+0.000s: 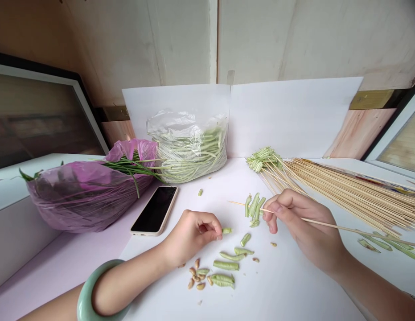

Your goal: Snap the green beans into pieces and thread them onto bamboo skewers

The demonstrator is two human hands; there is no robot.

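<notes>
Between thumb and fingers, my right hand (299, 223) grips a bamboo skewer (334, 226) whose tip points left. Several green bean pieces (254, 206) are threaded on it near my fingertips. My left hand (197, 234), with a green bangle (102, 290) on the forearm, pinches a short piece of green bean (226, 230) low over the white table. Loose bean pieces (226, 265) lie on the table between and below my hands. A small group of brown beans (200, 286) sits beside them.
A phone (154, 209) lies left of my left hand. Behind stand a purple bag (90, 191) of greens and a clear bag (194, 151) of long beans. At right are filled skewers (264, 159), many bare skewers (354, 187) and more bean pieces (377, 241).
</notes>
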